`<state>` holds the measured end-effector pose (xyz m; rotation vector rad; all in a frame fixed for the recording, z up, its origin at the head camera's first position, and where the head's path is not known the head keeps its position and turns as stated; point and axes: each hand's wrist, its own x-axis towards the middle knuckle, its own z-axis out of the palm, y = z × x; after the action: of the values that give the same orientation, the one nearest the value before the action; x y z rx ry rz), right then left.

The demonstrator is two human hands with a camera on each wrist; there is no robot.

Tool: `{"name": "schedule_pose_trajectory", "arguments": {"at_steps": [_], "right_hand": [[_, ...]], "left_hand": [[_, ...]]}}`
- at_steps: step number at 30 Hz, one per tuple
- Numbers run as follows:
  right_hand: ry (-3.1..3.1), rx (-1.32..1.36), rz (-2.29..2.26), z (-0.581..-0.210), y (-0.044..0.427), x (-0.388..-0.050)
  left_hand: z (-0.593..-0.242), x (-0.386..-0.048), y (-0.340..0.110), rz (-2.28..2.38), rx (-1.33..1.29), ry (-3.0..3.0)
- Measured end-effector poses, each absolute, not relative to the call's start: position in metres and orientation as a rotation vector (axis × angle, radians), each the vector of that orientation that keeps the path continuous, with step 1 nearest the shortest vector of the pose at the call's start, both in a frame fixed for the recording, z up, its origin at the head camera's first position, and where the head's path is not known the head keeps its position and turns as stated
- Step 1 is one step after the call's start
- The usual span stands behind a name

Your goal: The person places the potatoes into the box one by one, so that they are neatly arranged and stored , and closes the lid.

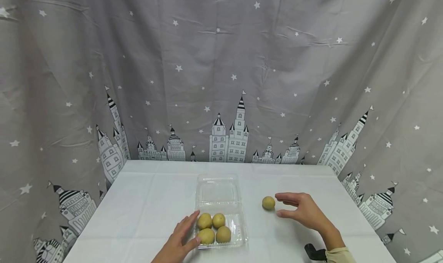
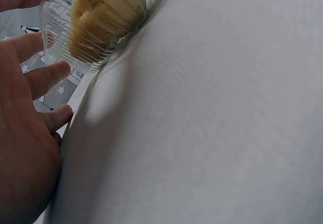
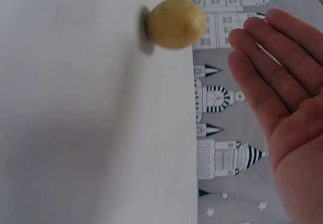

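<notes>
Potatoes [image 1: 223,235] beside both loosely spread hands [image 1: 306,211] [image 1: 177,238]

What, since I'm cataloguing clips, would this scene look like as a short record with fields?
container: clear plastic container, its hinged lid open and lying away from the person
contents: four potatoes
outside: one lone potato, right of the container
left hand: the left hand is at the container's left side, fingers apart
right hand: the right hand is beside the lone potato, not gripping it
surface: white tabletop
backdrop: grey curtain printed with stars and castles
</notes>
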<state>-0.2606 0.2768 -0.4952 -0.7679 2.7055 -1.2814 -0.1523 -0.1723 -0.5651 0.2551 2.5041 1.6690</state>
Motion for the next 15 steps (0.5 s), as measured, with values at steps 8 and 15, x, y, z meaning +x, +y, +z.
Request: {"name": "schedule_pose_trajectory", "arguments": {"at_steps": [8, 15], "right_hand": [[2.730, -0.715, -1.267, -0.498, 0.296, -0.263], [2.723, -0.675, -1.275, -0.501, 0.304, -0.267]], "left_hand": [[-0.564, -0.153, -0.171, 1.691, 0.272, 2.484], [-0.563, -0.152, -0.172, 1.682, 0.254, 2.498]]}}
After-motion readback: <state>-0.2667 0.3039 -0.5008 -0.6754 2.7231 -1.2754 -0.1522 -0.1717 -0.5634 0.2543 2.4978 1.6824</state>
